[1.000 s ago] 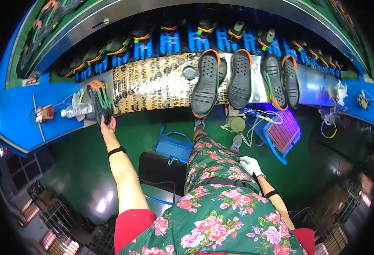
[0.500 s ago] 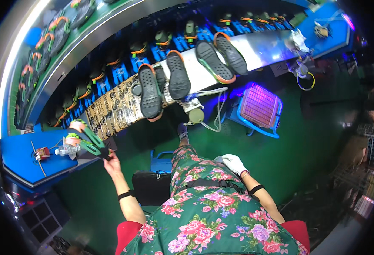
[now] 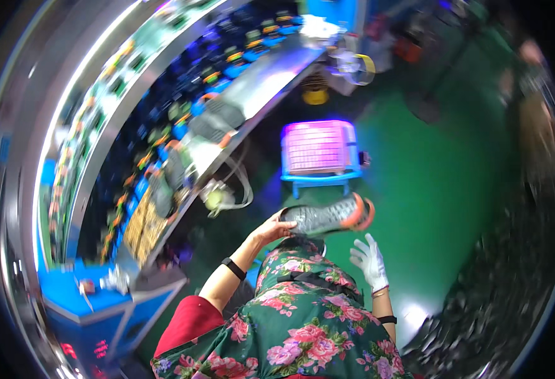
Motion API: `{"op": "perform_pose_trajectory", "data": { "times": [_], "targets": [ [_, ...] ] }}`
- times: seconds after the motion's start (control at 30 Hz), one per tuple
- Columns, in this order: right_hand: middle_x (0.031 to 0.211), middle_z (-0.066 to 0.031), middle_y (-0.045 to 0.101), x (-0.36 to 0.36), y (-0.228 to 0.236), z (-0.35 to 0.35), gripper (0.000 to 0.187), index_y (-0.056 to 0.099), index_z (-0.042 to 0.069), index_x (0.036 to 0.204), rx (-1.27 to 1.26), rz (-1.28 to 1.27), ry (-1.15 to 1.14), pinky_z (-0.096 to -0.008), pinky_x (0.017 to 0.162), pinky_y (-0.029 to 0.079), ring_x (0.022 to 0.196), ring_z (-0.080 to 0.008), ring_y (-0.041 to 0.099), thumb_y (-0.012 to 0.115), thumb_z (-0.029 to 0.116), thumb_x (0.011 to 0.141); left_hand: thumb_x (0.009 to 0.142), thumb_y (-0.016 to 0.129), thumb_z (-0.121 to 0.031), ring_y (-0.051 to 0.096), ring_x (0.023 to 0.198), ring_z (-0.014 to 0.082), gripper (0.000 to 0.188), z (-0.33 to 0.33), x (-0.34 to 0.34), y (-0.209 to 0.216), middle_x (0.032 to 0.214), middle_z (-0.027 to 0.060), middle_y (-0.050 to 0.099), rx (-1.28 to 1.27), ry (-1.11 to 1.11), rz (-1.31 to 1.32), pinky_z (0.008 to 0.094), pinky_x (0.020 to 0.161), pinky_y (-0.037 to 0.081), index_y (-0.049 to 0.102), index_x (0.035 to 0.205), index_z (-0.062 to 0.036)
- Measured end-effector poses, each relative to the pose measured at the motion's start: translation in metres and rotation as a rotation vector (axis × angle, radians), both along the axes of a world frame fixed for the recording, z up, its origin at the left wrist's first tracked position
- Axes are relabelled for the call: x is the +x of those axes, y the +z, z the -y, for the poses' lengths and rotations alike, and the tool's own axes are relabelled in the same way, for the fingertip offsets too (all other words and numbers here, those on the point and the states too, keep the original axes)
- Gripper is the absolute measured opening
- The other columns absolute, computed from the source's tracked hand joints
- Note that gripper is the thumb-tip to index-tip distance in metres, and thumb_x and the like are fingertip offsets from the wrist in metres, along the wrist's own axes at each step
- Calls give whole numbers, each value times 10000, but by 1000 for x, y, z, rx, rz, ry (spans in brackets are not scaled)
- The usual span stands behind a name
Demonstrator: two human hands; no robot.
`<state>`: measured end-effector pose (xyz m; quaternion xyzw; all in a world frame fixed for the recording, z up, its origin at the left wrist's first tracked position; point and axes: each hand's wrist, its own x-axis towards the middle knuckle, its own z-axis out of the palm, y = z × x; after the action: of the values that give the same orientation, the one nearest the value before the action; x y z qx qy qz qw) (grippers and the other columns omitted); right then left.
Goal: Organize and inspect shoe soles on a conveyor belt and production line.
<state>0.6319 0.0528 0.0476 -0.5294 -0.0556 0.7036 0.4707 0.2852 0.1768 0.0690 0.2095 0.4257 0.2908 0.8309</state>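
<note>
My left hand [image 3: 270,230] is bare and closed round one end of a shoe sole [image 3: 322,216]. The sole is dark grey with an orange end that points right, and it is held level in front of my lap. To the right of it, apart from it, my right hand [image 3: 370,264] wears a white glove. Its fingers are spread and hold nothing. More dark soles with orange rims lie on the bench at the left, among them a large one [image 3: 217,121]; motion blurs them.
A long metal bench [image 3: 268,79] runs diagonally along a curved line of blue holders. Beyond my hands stands a blue-framed chair [image 3: 318,148] lit pink. A blue table [image 3: 69,294] is at the lower left, and a dark heap [image 3: 473,322] lies at the lower right.
My view has turned right. My left hand has brought the sole from beside the blue table to in front of me. My right hand has lifted off my lap and spread its fingers.
</note>
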Motion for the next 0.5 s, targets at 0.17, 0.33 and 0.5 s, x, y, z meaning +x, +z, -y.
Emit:
{"op": "perform_pose_trajectory", "data": {
  "times": [0.17,0.33,0.5],
  "targets": [
    [1370,-136,565,77,-14,-3,713,358,108,1504,344,-292,-506,-522,1039,466,1236,-333,559,535,537,963,812,793,-122,607,913,117,611,-64,145,-8,1089,31,629,307,-627,-185,270,748,523,488,1336,-49],
    [1362,-159,570,180,-31,-9,719,401,89,1469,371,-196,-511,-532,1002,512,1190,-334,606,674,440,904,839,765,-80,590,993,111,564,-121,276,-39,1106,16,630,367,-716,-110,271,858,498,499,1334,-36],
    [1443,-154,488,298,-32,-76,601,393,26,1468,225,-76,-555,-468,1076,450,1283,-322,530,548,358,992,850,742,-93,618,969,120,520,-190,407,-59,1087,29,646,348,-736,-177,296,756,552,521,1320,-55]
  ]
}}
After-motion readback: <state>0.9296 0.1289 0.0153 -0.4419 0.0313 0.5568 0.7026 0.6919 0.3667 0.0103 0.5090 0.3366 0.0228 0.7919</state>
